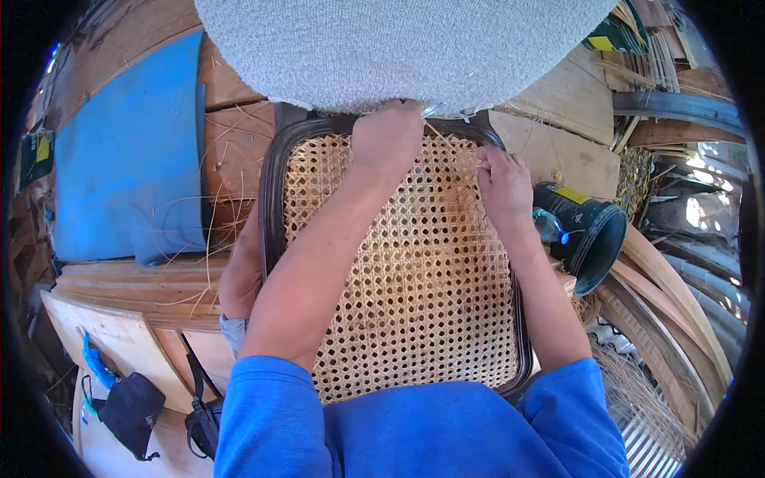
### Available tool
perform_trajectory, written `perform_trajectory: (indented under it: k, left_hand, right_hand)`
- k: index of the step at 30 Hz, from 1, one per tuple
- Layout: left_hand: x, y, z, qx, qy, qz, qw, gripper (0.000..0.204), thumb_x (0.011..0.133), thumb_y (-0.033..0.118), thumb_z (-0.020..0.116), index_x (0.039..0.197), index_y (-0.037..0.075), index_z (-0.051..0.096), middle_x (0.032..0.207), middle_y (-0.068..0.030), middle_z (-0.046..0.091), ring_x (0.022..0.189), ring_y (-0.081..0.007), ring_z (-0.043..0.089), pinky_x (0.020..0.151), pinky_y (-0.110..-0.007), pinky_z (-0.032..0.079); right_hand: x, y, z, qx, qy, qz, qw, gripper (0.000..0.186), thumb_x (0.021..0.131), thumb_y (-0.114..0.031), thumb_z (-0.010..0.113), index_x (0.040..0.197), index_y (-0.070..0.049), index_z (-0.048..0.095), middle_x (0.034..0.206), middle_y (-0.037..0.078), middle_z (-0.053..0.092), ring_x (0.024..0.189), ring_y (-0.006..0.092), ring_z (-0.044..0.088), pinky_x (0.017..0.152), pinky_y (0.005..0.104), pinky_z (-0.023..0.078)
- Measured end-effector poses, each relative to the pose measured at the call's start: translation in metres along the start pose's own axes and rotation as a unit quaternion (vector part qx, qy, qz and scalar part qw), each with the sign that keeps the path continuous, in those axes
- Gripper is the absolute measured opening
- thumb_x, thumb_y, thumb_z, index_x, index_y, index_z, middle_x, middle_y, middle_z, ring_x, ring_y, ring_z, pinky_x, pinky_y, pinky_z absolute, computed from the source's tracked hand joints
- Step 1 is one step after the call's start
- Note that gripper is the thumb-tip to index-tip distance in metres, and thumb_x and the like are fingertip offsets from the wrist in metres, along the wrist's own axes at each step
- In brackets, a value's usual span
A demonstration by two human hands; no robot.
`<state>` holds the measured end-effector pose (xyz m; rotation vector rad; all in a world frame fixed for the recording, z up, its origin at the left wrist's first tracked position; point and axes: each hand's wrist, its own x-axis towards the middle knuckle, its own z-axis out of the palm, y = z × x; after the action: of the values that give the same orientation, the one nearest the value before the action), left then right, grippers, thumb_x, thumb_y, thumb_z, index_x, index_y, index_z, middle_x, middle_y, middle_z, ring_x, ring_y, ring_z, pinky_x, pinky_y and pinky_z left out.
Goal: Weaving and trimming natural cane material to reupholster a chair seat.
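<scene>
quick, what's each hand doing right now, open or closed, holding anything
Left hand: curled closed at the far edge of the woven cane seat; what it grips is hidden.
Right hand: closed, pinching a thin cane strand.

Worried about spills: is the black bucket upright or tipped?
Tipped: the black bucket lies on its side, its open mouth facing sideways.

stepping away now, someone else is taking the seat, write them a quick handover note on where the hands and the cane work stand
Left hand: resting on the far edge of the woven cane panel, fingers curled at the dark frame; what it grips is hidden.
Right hand: at the far right corner, pinching a thin cane strand.
The framed panel lies across the lap, with a grey cushion at its far edge.
Done: the open weave covers nearly the whole panel.
Left: the strand at the far right corner is still loose.
Nearby: black bucket with a plastic bottle on the right.
</scene>
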<state>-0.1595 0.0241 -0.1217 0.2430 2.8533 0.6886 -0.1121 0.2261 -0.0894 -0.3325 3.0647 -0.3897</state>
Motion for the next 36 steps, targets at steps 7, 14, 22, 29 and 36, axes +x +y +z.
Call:
perform_trajectory:
  k: [7, 14, 22, 29, 36]
  left_hand:
    - [-0.012, -0.001, -0.006, 0.023, 0.104, -0.056, 0.993, 0.022, 0.091, 0.023, 0.054, 0.099, 0.005, 0.064, 0.087, -0.0144, 0.065, 0.071, -0.0257, 0.068, 0.057, -0.035, 0.055]
    - [-0.011, -0.004, 0.010, 0.063, 0.232, -0.012, 0.971, 0.023, 0.086, 0.031, 0.063, 0.095, 0.010, 0.062, 0.082, -0.0077, 0.062, 0.062, -0.0223, 0.065, 0.053, -0.032, 0.054]
    - [-0.009, -0.008, 0.009, 0.045, 0.258, -0.042, 0.964, 0.024, 0.085, 0.032, 0.064, 0.088, 0.009, 0.061, 0.081, -0.0081, 0.061, 0.060, -0.0248, 0.064, 0.052, -0.034, 0.053]
    - [-0.009, -0.007, -0.001, 0.030, 0.289, 0.012, 0.957, 0.023, 0.080, 0.031, 0.068, 0.085, 0.010, 0.061, 0.082, -0.0057, 0.060, 0.064, -0.0242, 0.063, 0.053, -0.035, 0.052]
    - [-0.009, 0.013, -0.044, -0.096, 0.328, 0.056, 0.938, 0.024, 0.081, 0.028, 0.070, 0.094, 0.009, 0.064, 0.091, -0.0125, 0.062, 0.079, -0.0281, 0.064, 0.065, -0.035, 0.052]
  right_hand:
    - [0.049, 0.007, -0.015, -0.007, -0.253, 0.018, 0.967, 0.017, 0.080, -0.017, 0.063, 0.094, -0.008, 0.064, 0.091, 0.013, 0.067, 0.086, 0.0328, 0.062, 0.075, 0.0414, 0.050]
    - [0.089, 0.017, 0.012, 0.057, -0.284, -0.147, 0.946, 0.019, 0.083, -0.020, 0.061, 0.099, -0.011, 0.067, 0.091, 0.011, 0.068, 0.085, 0.0284, 0.064, 0.078, 0.0378, 0.049]
    - [0.092, 0.007, 0.030, 0.031, -0.218, -0.100, 0.970, 0.021, 0.082, -0.026, 0.065, 0.093, -0.009, 0.064, 0.087, 0.013, 0.067, 0.082, 0.0303, 0.064, 0.074, 0.0404, 0.049]
    - [0.088, -0.009, 0.020, 0.019, -0.240, -0.054, 0.969, 0.026, 0.087, -0.025, 0.062, 0.103, -0.006, 0.064, 0.093, 0.014, 0.067, 0.089, 0.0296, 0.064, 0.081, 0.0384, 0.051]
    - [0.041, 0.011, -0.009, 0.447, -0.115, 0.040, 0.886, 0.014, 0.089, -0.011, 0.060, 0.099, -0.003, 0.066, 0.080, 0.008, 0.066, 0.082, 0.0189, 0.064, 0.077, 0.0313, 0.049]
